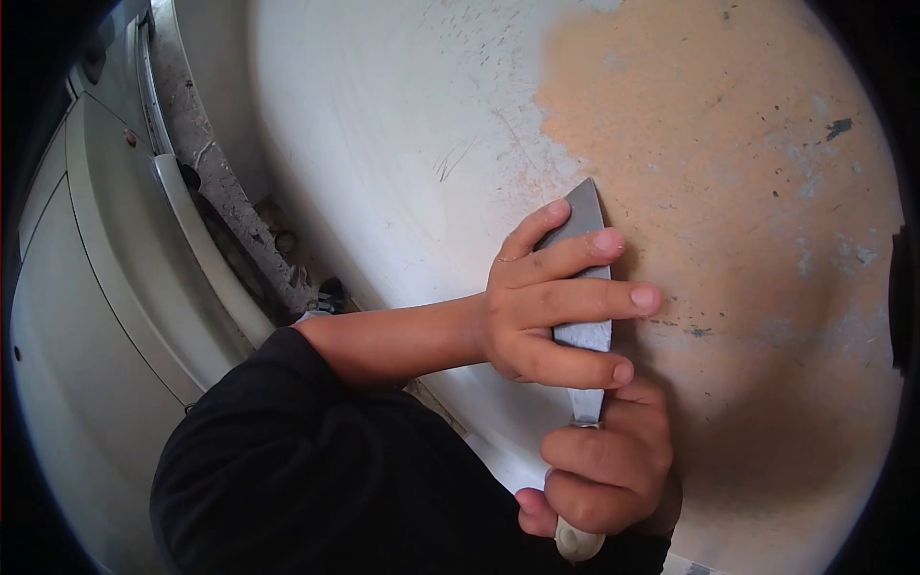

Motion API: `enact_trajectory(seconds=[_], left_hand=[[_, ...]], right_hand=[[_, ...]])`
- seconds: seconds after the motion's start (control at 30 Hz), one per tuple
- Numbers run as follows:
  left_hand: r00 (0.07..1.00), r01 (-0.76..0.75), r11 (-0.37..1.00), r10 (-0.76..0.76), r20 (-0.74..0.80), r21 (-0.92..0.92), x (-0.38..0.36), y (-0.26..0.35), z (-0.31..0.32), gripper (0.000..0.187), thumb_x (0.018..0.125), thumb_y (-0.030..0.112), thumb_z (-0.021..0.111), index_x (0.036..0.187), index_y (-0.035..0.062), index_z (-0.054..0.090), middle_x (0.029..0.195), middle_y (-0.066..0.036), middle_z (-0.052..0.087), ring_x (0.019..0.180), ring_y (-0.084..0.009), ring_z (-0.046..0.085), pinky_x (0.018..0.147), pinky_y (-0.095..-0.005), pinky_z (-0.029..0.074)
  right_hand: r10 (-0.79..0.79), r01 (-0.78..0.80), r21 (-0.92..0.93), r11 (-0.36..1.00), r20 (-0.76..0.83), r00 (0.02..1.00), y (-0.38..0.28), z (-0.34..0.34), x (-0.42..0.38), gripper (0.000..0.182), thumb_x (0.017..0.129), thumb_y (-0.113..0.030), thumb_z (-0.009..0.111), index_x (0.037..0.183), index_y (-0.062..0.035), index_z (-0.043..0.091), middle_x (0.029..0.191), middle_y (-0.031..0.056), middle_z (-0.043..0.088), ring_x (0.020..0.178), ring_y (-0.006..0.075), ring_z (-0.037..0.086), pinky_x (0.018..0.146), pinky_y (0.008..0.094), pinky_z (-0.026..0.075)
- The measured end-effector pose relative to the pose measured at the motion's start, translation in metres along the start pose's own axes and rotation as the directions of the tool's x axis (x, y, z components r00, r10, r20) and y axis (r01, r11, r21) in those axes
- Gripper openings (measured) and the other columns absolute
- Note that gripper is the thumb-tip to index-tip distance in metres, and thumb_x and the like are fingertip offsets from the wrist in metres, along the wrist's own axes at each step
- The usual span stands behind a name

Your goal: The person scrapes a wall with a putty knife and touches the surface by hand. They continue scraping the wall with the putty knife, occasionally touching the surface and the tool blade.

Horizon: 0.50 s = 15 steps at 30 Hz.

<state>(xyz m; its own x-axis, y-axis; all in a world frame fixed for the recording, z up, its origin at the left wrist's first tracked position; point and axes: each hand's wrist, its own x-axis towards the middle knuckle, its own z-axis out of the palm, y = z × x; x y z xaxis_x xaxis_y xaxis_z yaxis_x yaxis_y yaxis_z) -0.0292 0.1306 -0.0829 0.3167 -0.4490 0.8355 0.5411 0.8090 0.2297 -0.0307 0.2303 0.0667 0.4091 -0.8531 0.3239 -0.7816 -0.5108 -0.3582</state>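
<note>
A scraper (586, 335) with a wide metal blade and a pale handle lies against a large curved panel, its blade corner pointing up. My right hand (613, 470) is wrapped round the handle at the lower end. My left hand (561, 307) reaches in from the left, its fingers spread and stretched across the blade. Under and around the blade, the panel's white area (383, 125) meets a worn tan area (728, 192). Thin scratches and small chips mark the surface near the blade tip.
A pale vehicle body (115, 259) with a rust spot stands on the left. Between it and the panel runs a strip of littered floor (216, 163). Dark shadow falls on the tan area at lower right, beside my right hand.
</note>
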Motion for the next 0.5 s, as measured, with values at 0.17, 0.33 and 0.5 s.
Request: enact_trajectory(seconds=[0.17, 0.33, 0.5], left_hand=[[0.999, -0.023, 0.999, 0.024, 0.021, -0.032, 0.0004, -0.0008, -0.0025, 0.016, 0.095, 0.024, 0.069, 0.108, 0.0326, 0.064, 0.130, -0.005, 0.072, 0.135, -0.0339, 0.057, 0.123, -0.0525, 0.023], [1.000, 0.004, 1.000, -0.004, 0.011, -0.027, -0.0005, 0.0004, -0.0015, 0.014, 0.095, 0.024, 0.068, 0.106, 0.0319, 0.064, 0.129, -0.006, 0.072, 0.135, -0.0338, 0.057, 0.123, -0.0518, 0.022], [0.997, 0.079, 0.997, -0.079, 0.006, 0.014, 0.0014, 0.0028, -0.0033, 0.011, 0.097, 0.024, 0.064, 0.106, 0.0307, 0.064, 0.130, -0.006, 0.071, 0.134, -0.0354, 0.057, 0.123, -0.0535, 0.023]], right_hand=[[-0.030, 0.030, -0.023, 0.999, -0.015, 0.999, -0.0014, 0.0016, -0.0080, 0.028, 0.063, -0.016, 0.076, 0.063, -0.0163, 0.048, 0.067, -0.0010, 0.055, 0.046, 0.0118, 0.046, 0.043, 0.0265, 0.032], [-0.019, 0.019, -0.015, 1.000, -0.002, 1.000, -0.0025, 0.0002, -0.0012, 0.028, 0.063, -0.017, 0.076, 0.064, -0.0163, 0.048, 0.066, -0.0014, 0.054, 0.046, 0.0118, 0.046, 0.043, 0.0264, 0.032], [0.003, -0.004, -0.037, 0.999, -0.008, 1.000, 0.0018, 0.0032, -0.0028, 0.028, 0.064, -0.017, 0.076, 0.064, -0.0171, 0.048, 0.066, -0.0020, 0.053, 0.046, 0.0118, 0.046, 0.043, 0.0265, 0.032]])
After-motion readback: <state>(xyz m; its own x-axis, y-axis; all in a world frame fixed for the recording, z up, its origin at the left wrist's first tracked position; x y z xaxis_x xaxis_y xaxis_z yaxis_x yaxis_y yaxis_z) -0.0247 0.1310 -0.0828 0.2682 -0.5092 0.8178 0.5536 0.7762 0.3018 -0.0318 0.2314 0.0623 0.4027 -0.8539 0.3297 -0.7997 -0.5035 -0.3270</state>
